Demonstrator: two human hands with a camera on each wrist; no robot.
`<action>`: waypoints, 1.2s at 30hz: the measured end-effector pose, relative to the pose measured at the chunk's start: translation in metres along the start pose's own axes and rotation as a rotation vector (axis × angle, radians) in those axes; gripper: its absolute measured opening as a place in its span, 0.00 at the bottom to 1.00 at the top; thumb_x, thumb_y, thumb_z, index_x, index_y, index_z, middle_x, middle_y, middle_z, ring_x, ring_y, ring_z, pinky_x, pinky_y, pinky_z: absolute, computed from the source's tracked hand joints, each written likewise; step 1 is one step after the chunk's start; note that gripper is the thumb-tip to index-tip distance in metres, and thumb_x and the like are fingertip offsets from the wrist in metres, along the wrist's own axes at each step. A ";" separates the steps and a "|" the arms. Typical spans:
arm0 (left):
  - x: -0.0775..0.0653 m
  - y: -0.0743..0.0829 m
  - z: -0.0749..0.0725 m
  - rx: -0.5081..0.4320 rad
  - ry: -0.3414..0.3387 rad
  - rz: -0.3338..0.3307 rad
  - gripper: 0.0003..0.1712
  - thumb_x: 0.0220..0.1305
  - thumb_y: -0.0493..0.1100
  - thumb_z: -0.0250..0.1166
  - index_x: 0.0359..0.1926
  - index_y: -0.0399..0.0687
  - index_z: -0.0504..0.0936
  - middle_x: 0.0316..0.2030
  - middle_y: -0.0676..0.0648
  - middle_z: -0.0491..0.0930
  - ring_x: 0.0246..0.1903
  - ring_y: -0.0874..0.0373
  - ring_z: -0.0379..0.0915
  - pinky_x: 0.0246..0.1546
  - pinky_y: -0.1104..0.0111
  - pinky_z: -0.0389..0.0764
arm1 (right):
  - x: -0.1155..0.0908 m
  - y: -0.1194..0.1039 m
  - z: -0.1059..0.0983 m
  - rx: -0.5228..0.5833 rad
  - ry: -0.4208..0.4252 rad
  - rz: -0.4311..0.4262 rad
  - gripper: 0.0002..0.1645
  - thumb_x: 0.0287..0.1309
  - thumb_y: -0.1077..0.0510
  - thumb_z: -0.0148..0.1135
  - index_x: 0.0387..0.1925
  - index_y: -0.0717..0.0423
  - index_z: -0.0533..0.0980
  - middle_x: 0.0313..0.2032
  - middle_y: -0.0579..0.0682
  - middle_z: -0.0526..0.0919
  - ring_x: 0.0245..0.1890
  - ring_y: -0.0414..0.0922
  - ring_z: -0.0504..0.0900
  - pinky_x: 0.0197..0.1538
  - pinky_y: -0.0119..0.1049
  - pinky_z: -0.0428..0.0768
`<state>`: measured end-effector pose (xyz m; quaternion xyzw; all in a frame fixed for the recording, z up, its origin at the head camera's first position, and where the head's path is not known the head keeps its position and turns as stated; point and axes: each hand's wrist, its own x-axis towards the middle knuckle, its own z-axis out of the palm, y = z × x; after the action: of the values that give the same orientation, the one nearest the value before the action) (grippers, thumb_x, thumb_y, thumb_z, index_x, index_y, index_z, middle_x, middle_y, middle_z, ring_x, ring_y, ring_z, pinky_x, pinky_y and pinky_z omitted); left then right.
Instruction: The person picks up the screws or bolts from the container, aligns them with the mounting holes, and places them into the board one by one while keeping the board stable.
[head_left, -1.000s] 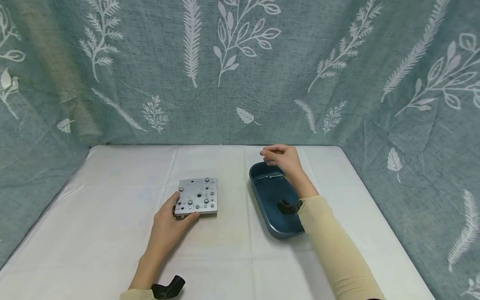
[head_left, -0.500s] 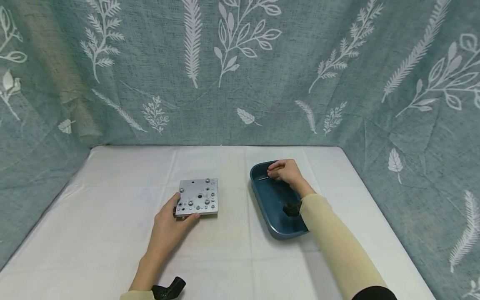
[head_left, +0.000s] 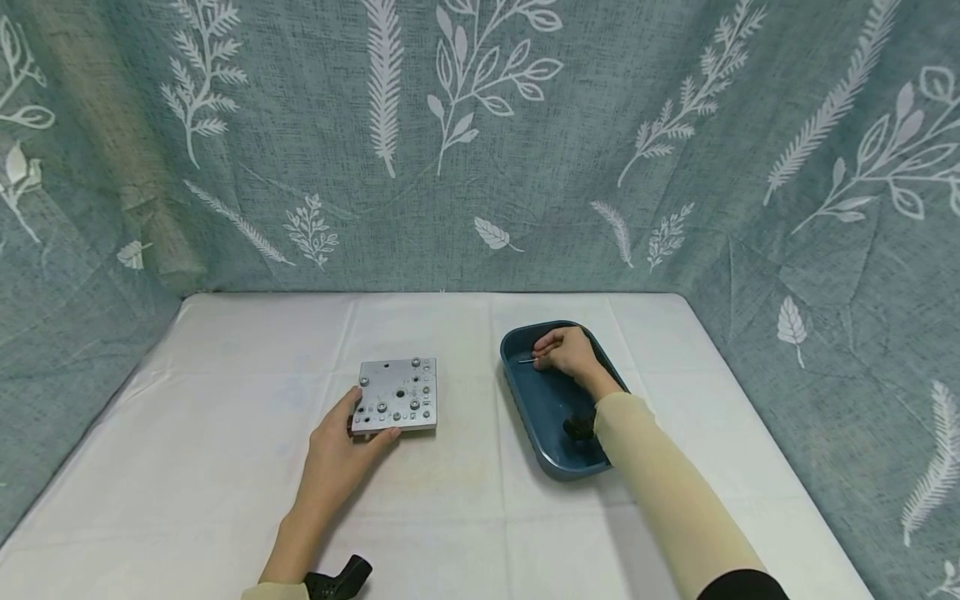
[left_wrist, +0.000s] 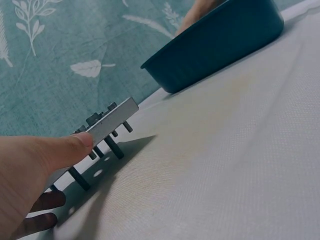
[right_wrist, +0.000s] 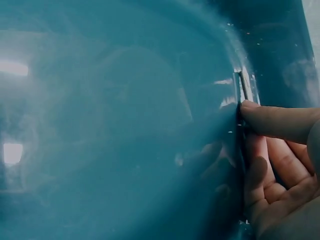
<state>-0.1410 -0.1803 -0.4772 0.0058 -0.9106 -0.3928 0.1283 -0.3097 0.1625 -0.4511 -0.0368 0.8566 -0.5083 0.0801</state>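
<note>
My left hand (head_left: pixel 339 457) grips the near left corner of a square silver metal plate (head_left: pixel 386 385), with the thumb along its front edge. Screw heads and holes dot the plate's top. In the left wrist view, several dark bolts (left_wrist: pixel 114 147) stick out below the plate and it stands raised over the cloth. My right hand (head_left: pixel 572 353) reaches into a blue tray (head_left: pixel 542 410) and pinches a thin metal rod (right_wrist: pixel 244 84) lying at the far end of the tray floor. One end of the rod shows past the fingertips; the rest is hidden by the hand.
White cloth (head_left: pixel 450 483) covers the table under the plate and tray. A green leaf-patterned curtain (head_left: pixel 420 217) hangs behind the table and along both sides. The tray's raised wall (left_wrist: pixel 215 55) stands to the right of the plate.
My right hand has come down from above the tray's far rim into the tray, and its fingers have closed on the rod. The left hand and plate have stayed in place.
</note>
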 end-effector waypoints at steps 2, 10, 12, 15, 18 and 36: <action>0.000 0.000 0.000 -0.002 0.001 0.002 0.51 0.54 0.49 0.77 0.70 0.30 0.60 0.66 0.29 0.63 0.65 0.34 0.59 0.63 0.46 0.62 | 0.000 0.000 0.001 0.006 -0.011 0.002 0.14 0.47 0.77 0.71 0.38 0.68 0.81 0.32 0.56 0.86 0.33 0.47 0.86 0.37 0.37 0.84; 0.000 -0.001 -0.001 0.005 0.007 0.010 0.52 0.54 0.49 0.77 0.70 0.29 0.60 0.66 0.29 0.64 0.65 0.34 0.59 0.63 0.46 0.63 | -0.001 0.000 0.001 -0.011 -0.061 -0.036 0.12 0.48 0.77 0.70 0.36 0.68 0.81 0.29 0.55 0.85 0.34 0.48 0.86 0.38 0.38 0.84; 0.000 -0.001 -0.001 0.005 0.008 0.014 0.52 0.54 0.49 0.77 0.70 0.29 0.60 0.66 0.29 0.64 0.65 0.34 0.60 0.62 0.46 0.63 | -0.001 0.001 0.000 -0.021 -0.078 -0.049 0.11 0.49 0.77 0.70 0.37 0.69 0.81 0.30 0.56 0.85 0.34 0.48 0.86 0.38 0.38 0.83; 0.000 -0.001 -0.001 0.005 0.009 0.023 0.52 0.54 0.49 0.77 0.70 0.29 0.60 0.65 0.28 0.64 0.65 0.34 0.60 0.62 0.45 0.63 | -0.001 0.002 -0.001 -0.014 -0.096 -0.065 0.11 0.51 0.76 0.68 0.38 0.69 0.80 0.31 0.57 0.85 0.34 0.47 0.86 0.39 0.37 0.83; -0.001 -0.001 -0.001 0.007 0.012 0.029 0.52 0.54 0.48 0.77 0.70 0.28 0.60 0.65 0.28 0.64 0.65 0.33 0.60 0.62 0.45 0.63 | -0.002 0.002 -0.003 -0.008 -0.107 -0.083 0.11 0.54 0.75 0.67 0.41 0.70 0.79 0.32 0.58 0.85 0.33 0.47 0.85 0.37 0.37 0.82; -0.001 0.001 -0.002 -0.026 -0.014 -0.035 0.55 0.55 0.53 0.75 0.72 0.33 0.55 0.63 0.29 0.67 0.62 0.34 0.64 0.59 0.44 0.67 | -0.020 -0.014 -0.012 0.063 0.048 -0.083 0.11 0.59 0.68 0.67 0.44 0.67 0.80 0.36 0.58 0.86 0.37 0.52 0.85 0.44 0.46 0.82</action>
<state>-0.1391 -0.1804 -0.4758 0.0174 -0.9061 -0.4067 0.1153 -0.2928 0.1692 -0.4311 -0.0577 0.8397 -0.5385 0.0396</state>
